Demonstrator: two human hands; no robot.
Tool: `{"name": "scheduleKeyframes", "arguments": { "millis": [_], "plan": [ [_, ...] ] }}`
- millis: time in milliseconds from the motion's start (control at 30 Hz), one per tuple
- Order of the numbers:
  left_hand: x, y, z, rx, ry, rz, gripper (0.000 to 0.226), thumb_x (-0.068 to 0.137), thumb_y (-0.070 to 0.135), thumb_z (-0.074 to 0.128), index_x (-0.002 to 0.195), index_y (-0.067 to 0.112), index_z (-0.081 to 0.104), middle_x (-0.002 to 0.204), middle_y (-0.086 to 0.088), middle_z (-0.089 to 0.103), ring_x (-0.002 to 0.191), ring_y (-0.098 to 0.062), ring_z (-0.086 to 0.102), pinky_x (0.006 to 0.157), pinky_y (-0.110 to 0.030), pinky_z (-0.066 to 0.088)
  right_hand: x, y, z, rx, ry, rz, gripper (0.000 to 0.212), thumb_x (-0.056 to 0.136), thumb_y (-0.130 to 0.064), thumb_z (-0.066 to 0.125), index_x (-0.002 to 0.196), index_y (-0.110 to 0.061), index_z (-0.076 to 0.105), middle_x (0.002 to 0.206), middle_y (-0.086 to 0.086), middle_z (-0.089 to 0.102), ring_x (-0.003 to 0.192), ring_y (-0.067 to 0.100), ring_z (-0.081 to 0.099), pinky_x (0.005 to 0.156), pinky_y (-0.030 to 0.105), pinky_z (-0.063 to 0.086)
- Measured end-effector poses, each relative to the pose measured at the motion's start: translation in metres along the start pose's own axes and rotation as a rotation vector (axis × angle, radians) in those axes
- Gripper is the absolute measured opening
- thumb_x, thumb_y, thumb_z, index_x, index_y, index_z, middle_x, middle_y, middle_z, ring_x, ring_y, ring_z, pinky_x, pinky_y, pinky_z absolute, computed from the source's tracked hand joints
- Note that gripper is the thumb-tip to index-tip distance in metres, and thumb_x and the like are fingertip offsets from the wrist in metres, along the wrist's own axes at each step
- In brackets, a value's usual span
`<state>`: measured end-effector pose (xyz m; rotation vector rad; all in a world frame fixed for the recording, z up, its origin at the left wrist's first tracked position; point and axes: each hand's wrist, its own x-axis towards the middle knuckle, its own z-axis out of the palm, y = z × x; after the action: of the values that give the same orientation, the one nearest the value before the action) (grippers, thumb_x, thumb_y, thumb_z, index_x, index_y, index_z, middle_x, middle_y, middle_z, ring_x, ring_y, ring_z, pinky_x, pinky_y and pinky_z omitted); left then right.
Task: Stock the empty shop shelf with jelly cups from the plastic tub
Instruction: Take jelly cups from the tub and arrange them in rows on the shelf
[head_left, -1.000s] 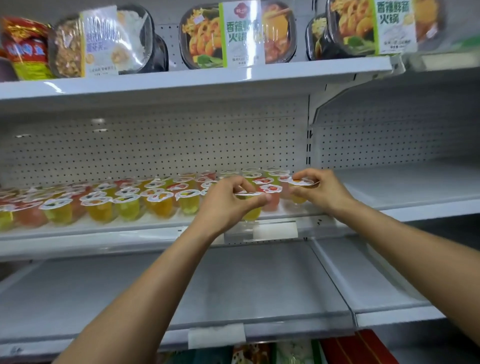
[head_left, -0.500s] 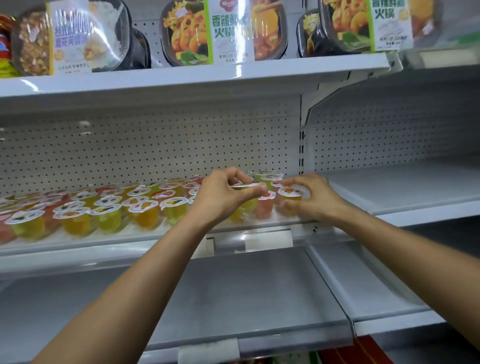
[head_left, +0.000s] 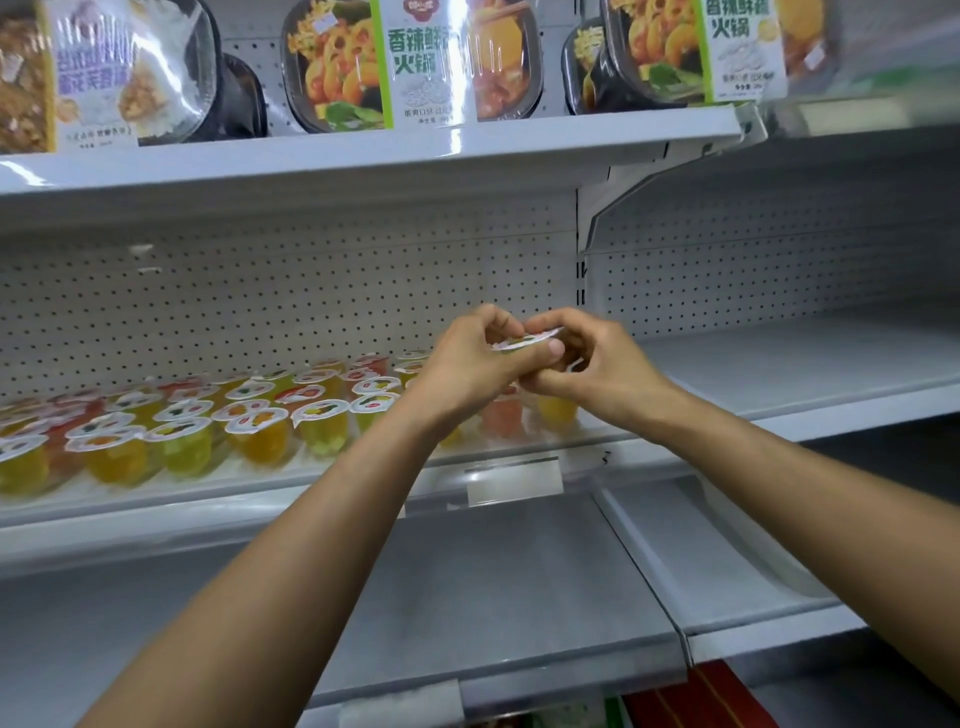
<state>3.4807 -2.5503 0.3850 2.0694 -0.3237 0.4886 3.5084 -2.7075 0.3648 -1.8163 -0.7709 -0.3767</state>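
Note:
Several jelly cups (head_left: 249, 431) with white peel lids and yellow, orange and red jelly stand in rows on the white middle shelf (head_left: 260, 496). A little above the right end of those rows, my left hand (head_left: 467, 371) and my right hand (head_left: 602, 371) meet around one jelly cup (head_left: 524, 341), tilted with its lid edge showing between the fingers. My left thumb and fingers pinch its rim. My right hand's fingers curl behind and under it. Below the hands stand a pink cup (head_left: 501, 418) and a yellow cup (head_left: 557, 408). The plastic tub is out of view.
The top shelf (head_left: 363, 156) carries black hot-pot meal boxes (head_left: 410, 62) with green and white sleeves. A perforated back panel (head_left: 260, 301) runs behind the cups. A grey lower shelf (head_left: 467, 597) juts out below my arms. To the right is another white shelf bay (head_left: 805, 364).
Earlier each hand was at its own cup at the row's right end. Now the two hands have come together and are raised above the row, both on one cup.

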Motion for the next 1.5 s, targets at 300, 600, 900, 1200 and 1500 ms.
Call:
{"name": "scheduleKeyframes", "arguments": {
  "millis": [300,600,900,1200,1500],
  "plan": [
    [0.003,-0.036,0.005,1.007,0.114,0.219,0.050,0.085,0.068,0.050,0.124,0.037,0.060,0.125,0.007,0.061,0.120,-0.020,0.046,0.093,-0.038,0.028,0.000,0.031,-0.037,-0.144,0.308,0.185,0.042,0.078,-0.010,0.076,0.112,-0.022,0.053,0.106,0.001,0.064,0.089,0.016,0.063,0.080,0.030,0.053],
    [0.009,-0.048,0.008,1.166,0.084,0.271,0.034,0.088,0.053,0.056,0.115,0.035,0.064,0.118,0.006,0.067,0.113,-0.021,0.049,0.091,-0.039,0.024,-0.004,0.065,-0.039,-0.332,0.184,0.403,0.043,0.078,-0.008,0.073,0.115,-0.019,0.054,0.109,0.008,0.063,0.087,0.021,0.059,0.067,0.025,0.043],
    [0.007,-0.048,0.008,1.107,0.058,0.237,0.035,0.088,0.047,0.057,0.120,0.033,0.061,0.124,0.004,0.063,0.116,-0.022,0.051,0.094,-0.037,0.027,-0.007,0.067,-0.041,-0.438,0.119,0.387,0.041,0.082,-0.015,0.070,0.119,-0.019,0.053,0.108,0.007,0.057,0.082,0.019,0.055,0.057,0.021,0.041],
    [-0.043,-0.033,0.002,0.771,0.176,0.243,0.035,0.086,0.046,0.062,0.118,0.031,0.062,0.114,0.006,0.061,0.107,-0.018,0.057,0.092,-0.037,0.042,-0.053,0.036,-0.045,-0.734,0.191,0.120,0.035,0.086,-0.025,0.062,0.120,-0.025,0.056,0.121,-0.003,0.057,0.111,0.020,0.053,0.088,0.036,0.044],
    [-0.147,-0.032,-0.002,0.663,0.156,0.131,0.029,0.085,0.046,0.066,0.111,0.034,0.063,0.099,0.016,0.057,0.087,-0.007,0.058,0.073,-0.030,0.048,-0.123,0.010,-0.016,-0.642,0.057,-0.045,0.029,0.085,-0.025,0.065,0.113,-0.029,0.057,0.103,-0.017,0.058,0.091,0.003,0.053,0.083,0.036,0.049]
  ]
}}
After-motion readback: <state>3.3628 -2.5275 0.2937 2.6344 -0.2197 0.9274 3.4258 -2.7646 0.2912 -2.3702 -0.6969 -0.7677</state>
